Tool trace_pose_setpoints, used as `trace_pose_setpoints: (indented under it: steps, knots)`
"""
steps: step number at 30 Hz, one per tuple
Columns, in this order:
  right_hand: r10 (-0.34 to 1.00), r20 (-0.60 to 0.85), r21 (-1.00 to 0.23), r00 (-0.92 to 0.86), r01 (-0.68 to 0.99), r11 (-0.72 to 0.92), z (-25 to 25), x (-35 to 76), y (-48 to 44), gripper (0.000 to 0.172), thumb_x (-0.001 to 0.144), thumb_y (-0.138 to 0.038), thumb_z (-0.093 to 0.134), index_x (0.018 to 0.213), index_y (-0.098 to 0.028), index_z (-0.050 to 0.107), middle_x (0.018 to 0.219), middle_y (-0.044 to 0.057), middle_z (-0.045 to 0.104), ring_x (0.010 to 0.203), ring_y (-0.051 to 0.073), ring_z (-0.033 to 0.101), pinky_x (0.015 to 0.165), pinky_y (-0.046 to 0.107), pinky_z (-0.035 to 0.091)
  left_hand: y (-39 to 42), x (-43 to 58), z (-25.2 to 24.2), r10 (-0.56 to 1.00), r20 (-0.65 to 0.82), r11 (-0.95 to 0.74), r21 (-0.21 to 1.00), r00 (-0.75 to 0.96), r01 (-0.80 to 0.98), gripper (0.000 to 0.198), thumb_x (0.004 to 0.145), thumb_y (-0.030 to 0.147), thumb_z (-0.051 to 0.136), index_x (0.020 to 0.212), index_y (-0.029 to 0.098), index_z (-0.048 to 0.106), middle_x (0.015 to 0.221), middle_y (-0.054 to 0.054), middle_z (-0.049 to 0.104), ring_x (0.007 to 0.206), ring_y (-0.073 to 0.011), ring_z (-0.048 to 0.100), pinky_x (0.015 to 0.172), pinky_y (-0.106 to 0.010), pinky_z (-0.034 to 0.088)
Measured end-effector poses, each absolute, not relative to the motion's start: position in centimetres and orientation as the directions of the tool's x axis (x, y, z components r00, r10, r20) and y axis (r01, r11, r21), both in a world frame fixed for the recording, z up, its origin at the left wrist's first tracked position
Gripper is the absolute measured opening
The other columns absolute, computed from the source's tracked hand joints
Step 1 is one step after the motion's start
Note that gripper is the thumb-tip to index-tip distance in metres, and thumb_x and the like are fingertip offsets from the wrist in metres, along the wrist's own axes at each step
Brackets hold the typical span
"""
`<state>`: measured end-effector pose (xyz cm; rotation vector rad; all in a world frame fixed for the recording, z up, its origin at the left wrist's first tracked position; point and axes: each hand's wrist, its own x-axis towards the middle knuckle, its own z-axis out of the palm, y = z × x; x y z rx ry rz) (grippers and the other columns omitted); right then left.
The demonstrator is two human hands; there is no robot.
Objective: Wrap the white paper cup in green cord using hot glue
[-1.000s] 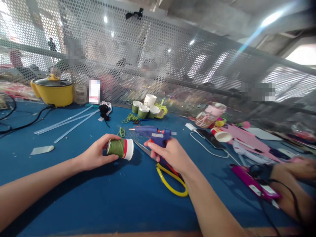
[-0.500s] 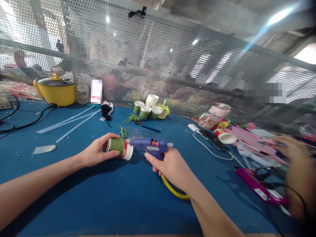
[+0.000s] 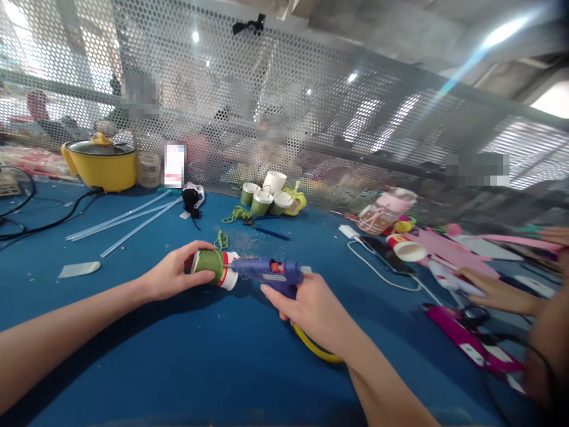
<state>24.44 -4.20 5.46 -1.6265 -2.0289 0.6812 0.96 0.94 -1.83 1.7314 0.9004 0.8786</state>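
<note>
A paper cup lies on its side, partly wrapped in green yarn. My left hand is closed round its yarn-covered end. In my right hand is a blue glue gun, gripped by its handle, a clear glue stick poking from its back. The nozzle points left and meets the cup near the edge of the yarn; whether it touches I cannot tell. A yellow cable curves below my right hand. Just behind the cup lies a loose end of green yarn.
Yarn-wrapped cups stand at the back beside pliers. Clear glue sticks and a yellow electric pot are at left. On the right are a phone, a purple power strip and a co-worker's hand.
The glue gun's nozzle has shifted slightly down along the yarn's edge, my right hand moving with it. My left hand holds still. The co-worker's hands at right have moved to a white object.
</note>
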Motion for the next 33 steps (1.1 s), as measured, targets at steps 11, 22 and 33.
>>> trace_pose_setpoints:
  steps: [11,22,33]
  knots:
    - [0.971,0.045,-0.615,-0.233,0.760,0.211,5.10,24.79,-4.02,0.021,0.077,-0.031,0.053,0.058,-0.021,0.049,0.044,-0.002,0.053,0.042,0.014,0.053,0.044,0.024,0.043,0.90,1.00,-1.50,0.864,0.161,-0.289,0.934,0.476,0.210,0.043,0.076,0.034,0.061,0.113,0.019,0.044,0.102,-0.006,0.063,0.090,-0.0227,0.063,0.081,-0.039,0.050]
    - [0.973,0.066,-0.591,-0.221,0.777,0.217,5.30,24.74,-3.93,0.021,0.077,-0.029,0.052,0.058,-0.020,0.050,0.043,-0.003,0.052,0.040,0.013,0.051,0.043,0.024,0.041,0.75,0.82,-1.30,0.844,0.228,-0.400,0.871,0.486,0.285,0.043,0.076,0.032,0.060,0.114,0.017,0.044,0.106,-0.009,0.061,0.092,-0.0228,0.061,0.081,-0.038,0.050]
    - [0.988,0.037,-0.604,-0.148,0.785,0.140,5.91,24.23,-3.87,0.022,0.077,-0.026,0.053,0.056,-0.019,0.050,0.040,-0.003,0.052,0.037,0.011,0.052,0.042,0.021,0.041,0.69,0.64,-1.42,0.773,0.360,-0.584,0.727,0.523,0.362,0.042,0.077,0.029,0.061,0.115,0.019,0.047,0.109,-0.009,0.056,0.093,-0.0217,0.059,0.082,-0.035,0.050]
